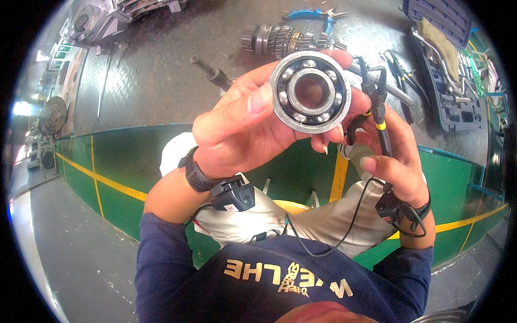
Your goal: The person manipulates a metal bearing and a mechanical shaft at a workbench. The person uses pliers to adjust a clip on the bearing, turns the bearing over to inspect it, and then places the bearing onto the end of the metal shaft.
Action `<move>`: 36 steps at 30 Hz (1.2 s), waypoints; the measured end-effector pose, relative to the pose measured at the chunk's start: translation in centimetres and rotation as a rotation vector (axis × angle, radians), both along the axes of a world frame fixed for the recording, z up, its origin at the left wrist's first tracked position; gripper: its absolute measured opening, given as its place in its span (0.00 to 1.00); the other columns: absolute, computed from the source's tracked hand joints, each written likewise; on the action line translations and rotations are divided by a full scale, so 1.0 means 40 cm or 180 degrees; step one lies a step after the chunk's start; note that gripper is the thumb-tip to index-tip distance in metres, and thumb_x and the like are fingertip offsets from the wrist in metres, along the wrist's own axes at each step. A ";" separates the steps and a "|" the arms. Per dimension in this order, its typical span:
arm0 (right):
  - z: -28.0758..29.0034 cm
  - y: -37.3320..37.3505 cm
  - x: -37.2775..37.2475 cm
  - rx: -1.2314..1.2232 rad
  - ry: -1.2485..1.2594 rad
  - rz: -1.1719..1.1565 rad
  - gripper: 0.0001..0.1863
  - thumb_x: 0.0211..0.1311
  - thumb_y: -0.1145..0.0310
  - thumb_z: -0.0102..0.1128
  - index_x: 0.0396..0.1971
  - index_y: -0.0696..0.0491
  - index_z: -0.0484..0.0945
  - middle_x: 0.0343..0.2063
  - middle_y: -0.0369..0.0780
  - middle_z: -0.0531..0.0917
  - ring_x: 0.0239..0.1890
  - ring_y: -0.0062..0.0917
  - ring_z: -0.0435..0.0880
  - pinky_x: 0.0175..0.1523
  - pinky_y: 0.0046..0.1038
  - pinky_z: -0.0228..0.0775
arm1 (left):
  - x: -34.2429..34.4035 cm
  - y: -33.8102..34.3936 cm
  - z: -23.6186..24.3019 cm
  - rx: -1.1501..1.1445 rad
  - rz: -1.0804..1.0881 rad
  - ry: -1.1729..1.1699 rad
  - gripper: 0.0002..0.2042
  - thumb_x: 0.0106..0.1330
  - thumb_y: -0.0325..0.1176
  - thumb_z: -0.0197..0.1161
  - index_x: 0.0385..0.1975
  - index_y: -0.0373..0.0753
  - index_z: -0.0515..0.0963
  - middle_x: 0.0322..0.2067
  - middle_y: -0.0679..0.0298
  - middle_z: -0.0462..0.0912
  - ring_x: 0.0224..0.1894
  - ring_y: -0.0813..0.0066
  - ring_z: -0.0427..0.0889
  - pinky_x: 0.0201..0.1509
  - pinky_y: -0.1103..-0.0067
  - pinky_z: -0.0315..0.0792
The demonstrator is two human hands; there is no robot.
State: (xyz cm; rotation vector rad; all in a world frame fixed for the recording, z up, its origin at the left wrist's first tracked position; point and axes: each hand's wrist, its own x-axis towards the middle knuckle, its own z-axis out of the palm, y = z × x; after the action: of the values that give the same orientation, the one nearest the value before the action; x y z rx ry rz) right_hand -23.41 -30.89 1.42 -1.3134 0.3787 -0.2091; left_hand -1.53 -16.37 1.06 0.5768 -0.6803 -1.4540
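My left hand (231,121) grips a steel ball bearing (285,118) and holds it up face-on, its thumb on the left side and fingers curled behind it; several balls show between the rings. Just to the right, my right hand (396,161) holds pliers with black-and-yellow handles (383,137), jaws pointing up. Some fingertips are hidden behind the bearing and pliers. Behind my hands, a gear shaft assembly (258,37) and a splined shaft (210,70) lie on the metal table (151,81). Both wrists carry strapped black devices with cables.
A metal housing (94,24) sits at the back left. Blue-handled pliers (309,14) lie at the back; an open tool case (452,113) and more pliers (398,72) are at the right. A round metal disc (54,116) is at the far left. The table's front edge (118,129) crosses behind my arms.
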 end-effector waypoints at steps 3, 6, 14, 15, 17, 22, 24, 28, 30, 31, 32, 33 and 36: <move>0.006 0.000 -0.002 -0.0020 0.0038 -0.0014 0.38 0.51 0.69 0.64 0.67 0.59 0.70 0.55 0.42 0.80 0.61 0.28 0.77 0.65 0.31 0.65 | 0.001 0.002 0.001 0.0001 -0.0012 -0.0012 0.50 0.69 0.59 0.64 0.79 0.30 0.49 0.64 0.34 0.73 0.48 0.61 0.86 0.51 0.75 0.82; -0.001 -0.002 -0.006 0.0009 0.0009 0.0001 0.38 0.52 0.69 0.64 0.67 0.59 0.70 0.56 0.42 0.80 0.61 0.28 0.77 0.66 0.31 0.65 | 0.000 0.002 0.000 0.0012 0.0006 -0.0008 0.50 0.69 0.59 0.64 0.79 0.30 0.49 0.64 0.33 0.73 0.49 0.61 0.86 0.51 0.75 0.82; 0.008 -0.005 -0.006 -0.0028 0.0057 0.0045 0.38 0.52 0.70 0.64 0.67 0.59 0.70 0.56 0.42 0.79 0.61 0.28 0.77 0.66 0.32 0.66 | -0.003 0.001 0.002 0.0005 0.0017 0.0086 0.50 0.68 0.57 0.65 0.79 0.29 0.49 0.64 0.33 0.73 0.49 0.61 0.86 0.51 0.75 0.82; 0.010 -0.006 -0.006 -0.0074 0.0108 0.0071 0.38 0.51 0.70 0.64 0.67 0.59 0.70 0.56 0.42 0.79 0.62 0.28 0.77 0.66 0.32 0.66 | -0.003 0.001 0.002 0.0002 0.0019 0.0080 0.50 0.68 0.57 0.65 0.79 0.29 0.49 0.64 0.33 0.73 0.49 0.61 0.86 0.51 0.75 0.82; 0.010 -0.007 -0.007 -0.0108 0.0110 0.0063 0.38 0.52 0.70 0.64 0.67 0.59 0.70 0.56 0.42 0.79 0.62 0.28 0.77 0.66 0.32 0.65 | -0.003 0.000 0.002 0.0008 0.0019 0.0038 0.50 0.68 0.57 0.65 0.79 0.29 0.49 0.64 0.34 0.73 0.49 0.62 0.86 0.51 0.75 0.82; -0.003 -0.005 -0.009 -0.0037 -0.0034 0.0036 0.37 0.52 0.72 0.63 0.67 0.59 0.70 0.56 0.42 0.79 0.62 0.29 0.77 0.66 0.32 0.65 | -0.006 0.000 0.005 0.0053 0.0055 -0.0010 0.50 0.67 0.58 0.66 0.79 0.30 0.51 0.64 0.34 0.74 0.48 0.62 0.86 0.50 0.75 0.81; -0.006 -0.003 -0.007 0.0010 -0.0070 0.0025 0.37 0.52 0.73 0.63 0.67 0.59 0.70 0.56 0.42 0.79 0.62 0.29 0.77 0.66 0.32 0.65 | -0.005 0.000 0.003 0.0045 0.0047 -0.0051 0.51 0.66 0.58 0.67 0.79 0.30 0.51 0.64 0.34 0.74 0.48 0.62 0.86 0.50 0.75 0.81; 0.001 -0.004 -0.005 -0.0028 -0.0060 0.0034 0.37 0.52 0.72 0.63 0.67 0.59 0.70 0.56 0.42 0.80 0.61 0.29 0.77 0.66 0.32 0.66 | -0.009 0.002 0.010 0.0121 0.0097 -0.0117 0.53 0.64 0.60 0.68 0.79 0.30 0.51 0.63 0.35 0.75 0.48 0.62 0.87 0.50 0.75 0.81; 0.013 -0.006 -0.007 -0.0135 0.0145 0.0031 0.37 0.52 0.70 0.64 0.67 0.59 0.71 0.55 0.42 0.80 0.61 0.28 0.77 0.66 0.32 0.66 | -0.009 -0.001 0.008 0.0121 0.0084 -0.0094 0.53 0.63 0.59 0.70 0.79 0.31 0.51 0.63 0.35 0.75 0.48 0.61 0.87 0.52 0.73 0.81; 0.013 -0.005 -0.007 -0.0137 0.0148 0.0028 0.37 0.52 0.70 0.64 0.67 0.59 0.71 0.55 0.42 0.80 0.61 0.28 0.77 0.66 0.32 0.66 | -0.009 -0.002 0.007 0.0121 0.0079 -0.0086 0.54 0.63 0.59 0.71 0.79 0.31 0.51 0.63 0.35 0.75 0.49 0.61 0.87 0.52 0.73 0.82; 0.012 -0.003 -0.005 -0.0138 0.0140 0.0011 0.38 0.52 0.70 0.64 0.67 0.59 0.71 0.55 0.42 0.80 0.61 0.28 0.77 0.66 0.32 0.66 | -0.011 -0.003 0.004 0.0104 0.0081 -0.0066 0.54 0.62 0.58 0.72 0.79 0.31 0.52 0.63 0.34 0.75 0.49 0.60 0.87 0.53 0.72 0.82; 0.010 -0.002 -0.005 -0.0140 0.0132 -0.0006 0.38 0.52 0.69 0.65 0.67 0.59 0.71 0.55 0.42 0.80 0.61 0.28 0.77 0.66 0.32 0.66 | -0.010 -0.004 0.002 0.0097 0.0082 -0.0057 0.54 0.61 0.58 0.72 0.79 0.31 0.52 0.63 0.34 0.75 0.50 0.59 0.87 0.54 0.71 0.82; -0.003 -0.002 -0.004 -0.0040 -0.0002 0.0003 0.38 0.52 0.69 0.65 0.67 0.59 0.71 0.55 0.42 0.80 0.61 0.28 0.77 0.66 0.32 0.66 | -0.008 -0.005 0.002 0.0113 0.0070 -0.0043 0.55 0.60 0.57 0.74 0.79 0.30 0.51 0.63 0.34 0.74 0.51 0.58 0.86 0.55 0.69 0.81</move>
State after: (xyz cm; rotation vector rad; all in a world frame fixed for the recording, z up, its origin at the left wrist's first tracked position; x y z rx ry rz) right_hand -23.58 -30.98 1.32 -1.3259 0.3766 -0.2113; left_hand -1.87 -16.55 1.13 0.6202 -0.6580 -1.4453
